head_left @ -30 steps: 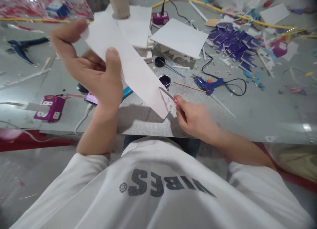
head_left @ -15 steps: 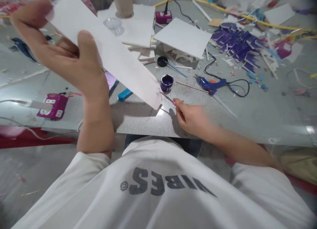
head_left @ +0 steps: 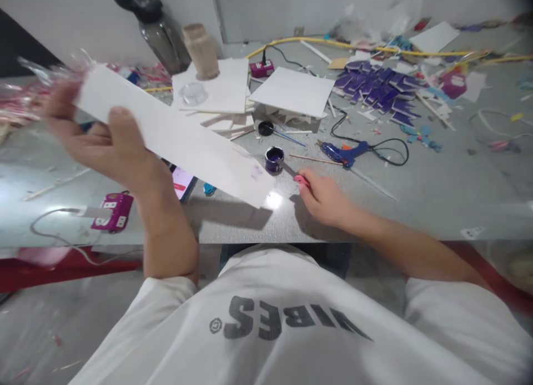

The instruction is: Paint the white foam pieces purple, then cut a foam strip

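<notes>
Grey worktable (head_left: 437, 185) strewn with craft scraps, pale wall behind. Left hand (head_left: 106, 146) raised over the near-left part, thumb on top and fingers beneath, gripping a long white strip (head_left: 179, 138) by its far end; strip slanting down and right, near end hanging just left of a small purple paint pot (head_left: 273, 159). Right hand (head_left: 327, 199) resting on the tabletop near the front edge, curled closed around a pink-ended tool (head_left: 300, 179), the rest of it hidden. Blue glue gun (head_left: 345, 151) beyond that hand, phone (head_left: 182, 183) under the strip, stacked white boards (head_left: 216, 90) further back.
</notes>
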Demonstrator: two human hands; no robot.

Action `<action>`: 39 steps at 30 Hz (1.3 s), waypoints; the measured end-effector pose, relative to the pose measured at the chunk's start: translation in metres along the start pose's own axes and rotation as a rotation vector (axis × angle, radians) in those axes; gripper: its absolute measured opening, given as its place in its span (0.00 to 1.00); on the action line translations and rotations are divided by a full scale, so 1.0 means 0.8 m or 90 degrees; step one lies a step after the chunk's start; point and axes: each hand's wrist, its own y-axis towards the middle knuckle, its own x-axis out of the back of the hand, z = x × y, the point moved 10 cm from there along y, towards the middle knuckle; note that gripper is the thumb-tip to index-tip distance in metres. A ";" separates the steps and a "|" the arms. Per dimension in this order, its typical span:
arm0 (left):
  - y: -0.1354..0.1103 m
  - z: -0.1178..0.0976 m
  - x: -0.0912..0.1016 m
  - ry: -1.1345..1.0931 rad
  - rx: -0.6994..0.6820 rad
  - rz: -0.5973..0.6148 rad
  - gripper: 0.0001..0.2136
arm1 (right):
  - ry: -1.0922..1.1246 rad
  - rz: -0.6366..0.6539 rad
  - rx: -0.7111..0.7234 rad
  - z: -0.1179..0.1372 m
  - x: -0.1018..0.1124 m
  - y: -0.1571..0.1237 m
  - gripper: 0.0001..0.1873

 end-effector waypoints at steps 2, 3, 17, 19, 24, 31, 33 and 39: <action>-0.022 0.009 -0.022 -0.081 -0.010 0.051 0.17 | 0.204 -0.054 0.017 -0.009 0.013 0.007 0.12; -0.036 0.015 -0.034 -0.119 0.006 0.082 0.18 | 0.305 -0.054 0.025 -0.012 0.014 0.011 0.16; -0.200 0.041 -0.102 -0.211 0.175 0.436 0.41 | 0.351 -0.016 0.098 0.021 0.003 0.001 0.31; -0.237 0.045 -0.105 -0.166 0.234 0.532 0.38 | 0.310 -0.045 0.100 0.022 0.012 -0.002 0.33; -0.270 0.058 -0.104 -0.185 0.349 0.622 0.35 | 0.263 -0.025 0.066 0.033 0.014 0.005 0.42; -0.257 0.091 -0.119 -0.253 0.421 0.598 0.36 | 0.395 -0.015 0.039 0.038 0.000 0.039 0.43; -0.264 0.091 -0.121 -0.258 0.440 0.606 0.35 | 0.420 -0.063 0.028 0.030 0.002 0.046 0.42; -0.279 0.079 -0.113 -0.201 0.403 0.660 0.32 | 0.449 -0.131 0.034 0.008 0.006 0.050 0.43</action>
